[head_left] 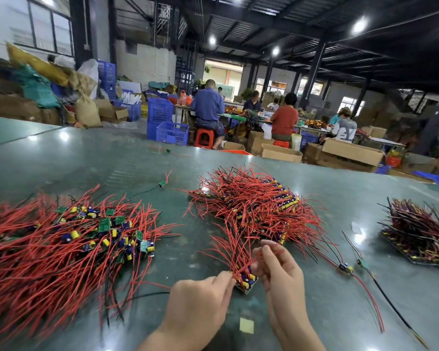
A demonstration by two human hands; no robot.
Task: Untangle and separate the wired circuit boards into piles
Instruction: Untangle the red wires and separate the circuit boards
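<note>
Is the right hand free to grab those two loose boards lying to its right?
Probably not at once: the right hand is pinching red wires of the small bundle. The table between it and the two loose boards looks bare.

Two bare forearms, no sleeves in view. Left hand [200, 297] and right hand [280, 271] bare: no gloves, rings, watch or wristband visible. Fingernails short and unpainted, where visible. Rest of body out of frame.

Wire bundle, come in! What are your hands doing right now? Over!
Left hand pinches the board bundle. Right hand pinches its red wires. Middle pile close behind, wires overlapping.
</note>
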